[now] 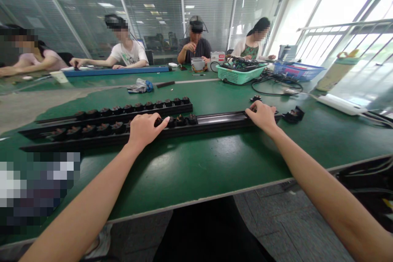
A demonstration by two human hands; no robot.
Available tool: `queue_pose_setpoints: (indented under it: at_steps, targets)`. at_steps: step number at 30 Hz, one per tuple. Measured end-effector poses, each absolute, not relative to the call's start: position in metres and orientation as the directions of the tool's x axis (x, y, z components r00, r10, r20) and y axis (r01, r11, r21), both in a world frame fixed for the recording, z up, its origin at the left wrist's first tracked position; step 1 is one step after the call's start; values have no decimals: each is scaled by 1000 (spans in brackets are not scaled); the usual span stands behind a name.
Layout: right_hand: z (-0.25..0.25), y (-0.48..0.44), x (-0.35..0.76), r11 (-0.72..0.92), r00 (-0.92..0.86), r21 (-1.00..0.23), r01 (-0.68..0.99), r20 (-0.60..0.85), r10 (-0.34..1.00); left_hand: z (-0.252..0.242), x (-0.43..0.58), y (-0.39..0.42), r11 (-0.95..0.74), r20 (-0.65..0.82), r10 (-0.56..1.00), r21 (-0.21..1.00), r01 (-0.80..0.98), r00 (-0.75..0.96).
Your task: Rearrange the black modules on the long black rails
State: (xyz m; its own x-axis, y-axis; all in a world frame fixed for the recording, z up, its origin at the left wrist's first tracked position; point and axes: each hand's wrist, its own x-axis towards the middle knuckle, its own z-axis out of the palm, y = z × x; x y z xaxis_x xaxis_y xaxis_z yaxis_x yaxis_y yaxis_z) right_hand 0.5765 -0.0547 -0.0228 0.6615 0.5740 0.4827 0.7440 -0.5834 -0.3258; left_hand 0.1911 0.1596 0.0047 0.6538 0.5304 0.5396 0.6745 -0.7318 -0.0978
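A long black rail [219,119] lies across the green table, with several round black parts [89,130] seated along its left and middle stretch. My left hand [145,129] is closed round one of these black parts near the rail's middle. At the rail's right end my right hand [261,114] grips the rail, thumb and fingers bent over it. Between my hands, two or three black parts [180,120] show, then a bare shiny channel. Behind lies a second black rail [166,109] carrying a row of similar parts.
Loose black pieces [293,114] lie right of my right hand. Farther back are a green basket [241,74] of cables, a blue basket [299,71], a crumpled cloth [141,86] and a bottle [336,71]. Several people sit across the table.
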Motion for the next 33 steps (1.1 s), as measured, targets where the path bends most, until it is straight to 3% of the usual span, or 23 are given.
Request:
queue_pose_setpoints:
  at_steps: [33]
  targets:
    - [-22,-58,579,-592,662,-316,741,494,564,6,192,158,-722,532,546,-92,686,647]
